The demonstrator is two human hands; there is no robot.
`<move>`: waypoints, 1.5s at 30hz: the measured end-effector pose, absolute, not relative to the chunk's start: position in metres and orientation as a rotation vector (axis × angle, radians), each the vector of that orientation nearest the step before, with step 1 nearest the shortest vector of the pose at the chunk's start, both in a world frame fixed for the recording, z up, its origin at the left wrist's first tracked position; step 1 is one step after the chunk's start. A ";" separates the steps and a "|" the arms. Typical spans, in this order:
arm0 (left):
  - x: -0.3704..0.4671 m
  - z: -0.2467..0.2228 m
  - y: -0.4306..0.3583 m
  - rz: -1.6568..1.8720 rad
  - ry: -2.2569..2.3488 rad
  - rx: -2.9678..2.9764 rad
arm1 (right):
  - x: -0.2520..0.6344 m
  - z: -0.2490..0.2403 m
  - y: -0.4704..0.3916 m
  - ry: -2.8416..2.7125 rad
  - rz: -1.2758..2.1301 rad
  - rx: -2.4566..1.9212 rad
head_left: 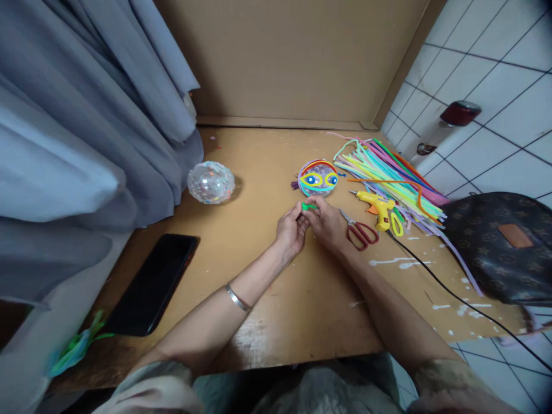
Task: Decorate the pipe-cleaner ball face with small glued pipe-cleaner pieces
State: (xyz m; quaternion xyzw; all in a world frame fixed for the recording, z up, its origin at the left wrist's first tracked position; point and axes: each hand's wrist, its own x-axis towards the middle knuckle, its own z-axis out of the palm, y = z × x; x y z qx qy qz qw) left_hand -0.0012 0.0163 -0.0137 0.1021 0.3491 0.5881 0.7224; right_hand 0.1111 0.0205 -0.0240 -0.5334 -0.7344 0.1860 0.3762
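Observation:
Between the fingertips of both hands is a short piece of green pipe cleaner. My left hand pinches its left end, and my right hand closes on it from the other side. Just beyond the fingers sits a clear ball decorated with coloured pipe cleaners and two blue-and-white eyes ringed in yellow. Red-handled scissors lie right of my right hand. A yellow hot glue gun rests beside them, its black cord trailing to the lower right.
A big bundle of coloured pipe cleaners covers the back right. A second clear speckled ball stands at the left. Nearer lies a black phone. A brown patterned bag borders the right side, a grey curtain the left, and a cardboard panel the back.

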 end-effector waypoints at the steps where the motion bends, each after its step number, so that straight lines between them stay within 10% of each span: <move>1: -0.003 -0.016 0.017 1.283 0.777 0.312 | 0.115 -0.024 0.023 -1.846 0.579 -1.327; 11: -0.028 -0.025 0.033 1.207 0.823 0.960 | 0.131 -0.016 0.030 -1.825 0.931 -1.131; 28: -0.016 -0.021 0.025 1.344 0.905 0.680 | 0.120 -0.011 0.013 -2.167 -0.364 -1.411; 45: -0.002 -0.017 0.011 1.339 0.850 0.344 | 0.102 -0.030 -0.001 -2.158 -0.354 -1.408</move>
